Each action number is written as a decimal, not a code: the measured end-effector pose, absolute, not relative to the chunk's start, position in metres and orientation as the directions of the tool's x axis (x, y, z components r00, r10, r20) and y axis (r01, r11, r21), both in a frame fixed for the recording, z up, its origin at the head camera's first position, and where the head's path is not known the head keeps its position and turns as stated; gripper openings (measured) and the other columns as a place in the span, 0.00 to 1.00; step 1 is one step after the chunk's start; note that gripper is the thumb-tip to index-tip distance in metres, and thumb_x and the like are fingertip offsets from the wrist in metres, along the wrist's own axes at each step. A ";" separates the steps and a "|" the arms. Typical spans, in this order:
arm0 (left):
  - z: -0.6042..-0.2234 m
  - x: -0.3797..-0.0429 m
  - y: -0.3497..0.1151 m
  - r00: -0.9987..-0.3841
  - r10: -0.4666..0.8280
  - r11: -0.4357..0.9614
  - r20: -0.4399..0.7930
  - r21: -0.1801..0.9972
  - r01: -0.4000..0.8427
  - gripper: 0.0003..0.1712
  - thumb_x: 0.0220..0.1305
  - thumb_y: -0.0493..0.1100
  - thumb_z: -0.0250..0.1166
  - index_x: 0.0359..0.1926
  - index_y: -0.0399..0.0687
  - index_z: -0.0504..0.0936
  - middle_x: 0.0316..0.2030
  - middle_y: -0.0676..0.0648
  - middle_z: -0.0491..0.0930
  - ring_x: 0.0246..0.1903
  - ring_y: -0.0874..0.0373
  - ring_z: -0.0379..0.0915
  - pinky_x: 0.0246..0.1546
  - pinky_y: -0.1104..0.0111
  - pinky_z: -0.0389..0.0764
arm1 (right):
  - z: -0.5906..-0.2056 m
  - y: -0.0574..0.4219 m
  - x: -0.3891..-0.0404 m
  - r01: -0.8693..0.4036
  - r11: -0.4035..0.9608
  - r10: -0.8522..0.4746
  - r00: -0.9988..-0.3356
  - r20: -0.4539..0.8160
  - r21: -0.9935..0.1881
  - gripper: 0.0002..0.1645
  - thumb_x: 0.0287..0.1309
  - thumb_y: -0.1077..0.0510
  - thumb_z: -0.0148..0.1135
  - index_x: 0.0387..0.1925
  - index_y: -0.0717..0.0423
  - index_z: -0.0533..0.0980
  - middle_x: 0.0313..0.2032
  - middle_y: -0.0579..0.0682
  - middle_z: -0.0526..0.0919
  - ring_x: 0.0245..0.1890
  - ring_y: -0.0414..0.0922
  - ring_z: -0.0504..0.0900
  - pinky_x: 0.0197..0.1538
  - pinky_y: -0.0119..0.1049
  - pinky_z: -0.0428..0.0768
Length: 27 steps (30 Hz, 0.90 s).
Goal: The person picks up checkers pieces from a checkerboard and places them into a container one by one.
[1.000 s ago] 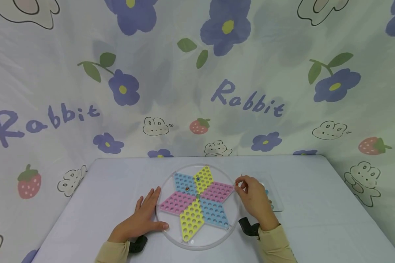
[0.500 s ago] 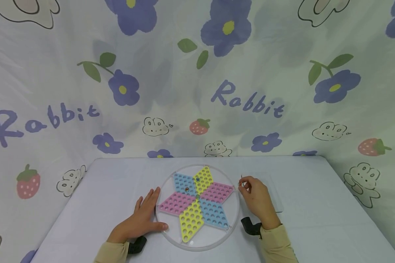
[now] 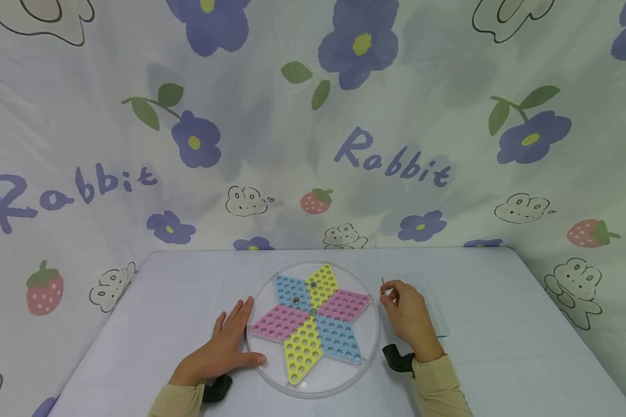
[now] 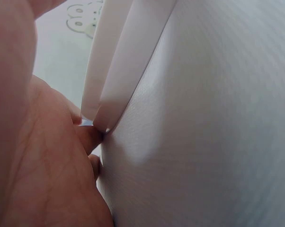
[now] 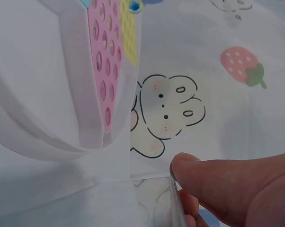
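Observation:
A round Chinese checkers board, its six-pointed star in yellow, blue and pink, lies between the hands. Its rim is steadied at the left by my left hand, fingers straight and spread, thumb over the edge. In the left wrist view, fingertips press at the rim's underside. My right hand is off the board's right edge, thumb and forefinger pinching a small orange-tinted marble. The right wrist view shows the thumb beside the clear box's edge; the marble is hidden there.
On the star sit a blue marble, an orange-brown marble and a green marble. A clear plastic box lies partly under the right hand, on a white table. Behind hangs a printed cloth.
My right hand has shifted slightly right, away from the board's edge, with the marble, and now covers the marbles seen earlier in the box. The left hand has stayed in place.

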<state>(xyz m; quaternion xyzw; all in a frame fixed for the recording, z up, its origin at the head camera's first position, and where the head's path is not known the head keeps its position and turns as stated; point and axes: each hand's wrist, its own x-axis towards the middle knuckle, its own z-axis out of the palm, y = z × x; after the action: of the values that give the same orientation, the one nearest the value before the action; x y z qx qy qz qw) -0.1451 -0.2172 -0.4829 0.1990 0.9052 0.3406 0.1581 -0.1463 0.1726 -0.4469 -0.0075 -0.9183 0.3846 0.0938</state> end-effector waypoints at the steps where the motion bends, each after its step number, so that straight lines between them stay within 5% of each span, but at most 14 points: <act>1: -0.483 -0.145 -0.217 -0.871 0.469 0.687 -0.148 0.680 0.254 0.73 0.54 0.62 0.75 0.78 0.32 0.35 0.78 0.32 0.37 0.76 0.34 0.25 0.68 0.39 0.22 | -0.447 0.173 -0.146 -0.058 0.706 0.089 -0.982 0.170 -0.705 0.09 0.63 0.65 0.65 0.45 0.62 0.81 0.30 0.50 0.76 0.28 0.43 0.70 0.29 0.34 0.70; 27: -0.484 -0.145 -0.218 -0.872 0.468 0.689 -0.140 0.676 0.262 0.73 0.54 0.62 0.75 0.78 0.32 0.35 0.78 0.32 0.37 0.76 0.34 0.25 0.68 0.38 0.22 | -0.449 0.182 -0.150 0.049 0.744 0.150 -0.984 0.095 -0.666 0.11 0.64 0.65 0.61 0.47 0.66 0.80 0.31 0.52 0.78 0.29 0.46 0.74 0.30 0.37 0.73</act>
<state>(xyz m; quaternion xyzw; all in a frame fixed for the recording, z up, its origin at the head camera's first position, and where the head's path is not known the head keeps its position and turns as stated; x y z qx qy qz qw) -0.1452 -0.2177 -0.4836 0.2014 0.9063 0.3389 0.1526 -0.1503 0.1816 -0.4491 -0.0534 -0.9311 0.3537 0.0711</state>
